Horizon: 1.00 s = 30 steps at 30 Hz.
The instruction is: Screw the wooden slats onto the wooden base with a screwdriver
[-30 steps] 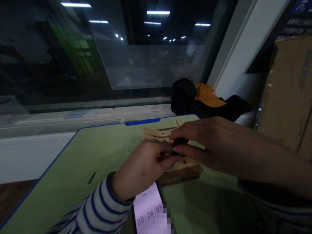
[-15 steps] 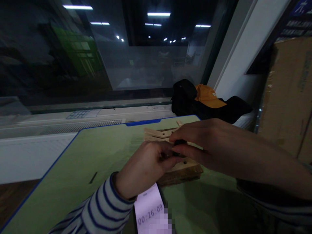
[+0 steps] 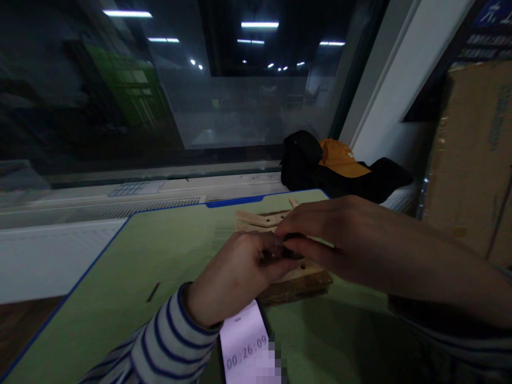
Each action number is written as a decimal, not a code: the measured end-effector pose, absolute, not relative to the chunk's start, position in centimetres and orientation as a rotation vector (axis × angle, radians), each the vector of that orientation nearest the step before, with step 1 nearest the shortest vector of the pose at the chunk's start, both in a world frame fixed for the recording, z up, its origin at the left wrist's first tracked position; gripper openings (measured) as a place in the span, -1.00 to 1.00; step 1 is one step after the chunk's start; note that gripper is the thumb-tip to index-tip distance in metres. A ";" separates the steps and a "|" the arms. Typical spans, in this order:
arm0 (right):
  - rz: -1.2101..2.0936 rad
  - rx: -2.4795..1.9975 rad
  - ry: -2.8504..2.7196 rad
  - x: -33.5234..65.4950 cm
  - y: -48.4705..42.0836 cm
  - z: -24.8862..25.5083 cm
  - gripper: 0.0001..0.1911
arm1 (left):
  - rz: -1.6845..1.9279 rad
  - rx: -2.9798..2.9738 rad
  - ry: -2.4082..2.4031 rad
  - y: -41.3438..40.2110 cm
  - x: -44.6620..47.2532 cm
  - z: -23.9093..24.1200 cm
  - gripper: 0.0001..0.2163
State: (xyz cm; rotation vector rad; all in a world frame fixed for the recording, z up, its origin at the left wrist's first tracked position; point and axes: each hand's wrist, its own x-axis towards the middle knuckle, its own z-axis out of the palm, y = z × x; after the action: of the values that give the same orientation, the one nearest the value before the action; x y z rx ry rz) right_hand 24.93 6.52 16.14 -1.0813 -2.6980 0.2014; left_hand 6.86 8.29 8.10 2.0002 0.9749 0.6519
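Both hands meet over pale wooden pieces with drilled holes (image 3: 262,219), which lie on a brown cardboard-like block (image 3: 298,288). My left hand (image 3: 240,269) is closed, its thumb and fingers pinched together close to the right fingertips. From the right comes my right hand (image 3: 332,229), thumb and index finger curled in a pinch over the same spot. A small dark object (image 3: 293,252) shows partly between the fingertips; its kind is too dark and covered to make out. One hole in the wood is visible just right of the left fingertips.
A phone with a lit timer display (image 3: 244,341) lies in front of the block on the green table (image 3: 120,277). A thin dark strip (image 3: 152,292) rests at left. Behind are an orange cap (image 3: 340,157) and dark cloth; a large cardboard box (image 3: 472,160) stands at right.
My right fingers have closed slightly and shifted a little left, covering more of the dark object. My left hand has barely moved.
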 end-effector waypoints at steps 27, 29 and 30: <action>0.174 -1.119 -2.713 24.7 6.4 16.1 -0.82 | 0.620 2.086 0.946 8.2 7.0 8.2 -0.81; 0.162 -1.118 -2.709 24.6 6.4 16.1 -0.83 | 0.627 2.093 0.945 8.2 7.1 8.3 -0.81; 0.157 -1.119 -2.703 24.6 6.4 16.1 -0.83 | 0.628 2.095 0.946 8.2 7.1 8.4 -0.82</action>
State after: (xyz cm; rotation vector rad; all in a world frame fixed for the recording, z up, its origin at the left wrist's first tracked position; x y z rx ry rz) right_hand 24.57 6.36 16.12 -1.1195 -2.7031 0.1567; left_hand 7.10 8.19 8.36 2.0953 0.9464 0.6280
